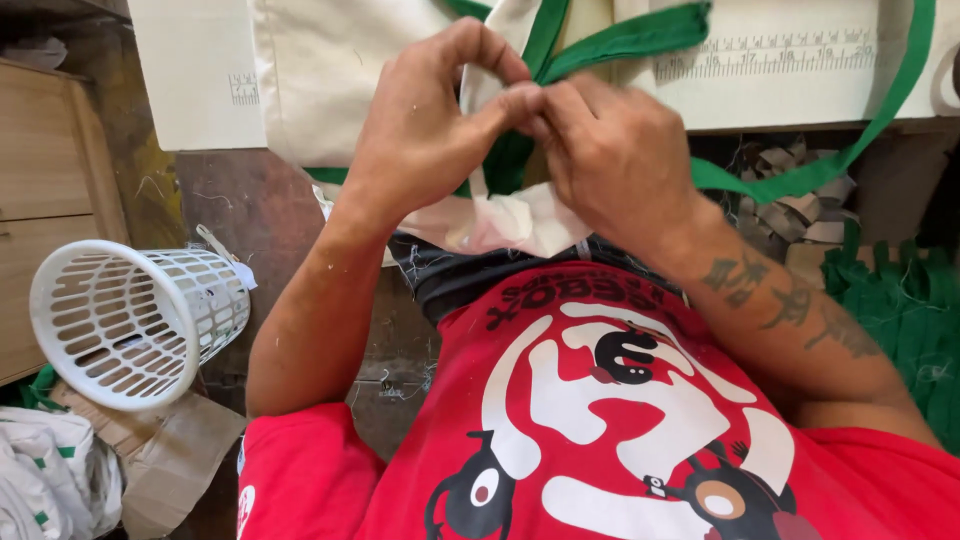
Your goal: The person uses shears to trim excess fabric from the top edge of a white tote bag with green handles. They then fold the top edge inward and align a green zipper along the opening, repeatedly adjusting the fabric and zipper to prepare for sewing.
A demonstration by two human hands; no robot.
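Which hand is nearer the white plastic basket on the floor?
Left. The left hand pinches the cream fabric above and right of the basket; the right hand is farther right.

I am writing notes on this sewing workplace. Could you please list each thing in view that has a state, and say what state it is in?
Left hand: pinching the cream fabric.
Right hand: pinching the fabric too, fingertips meeting the left.
Cream fabric: folded and bunched under the hands.
Green strap: loose, curving across the work table.
White basket: tipped on its side.
Cardboard: flat, crumpled, on the floor.
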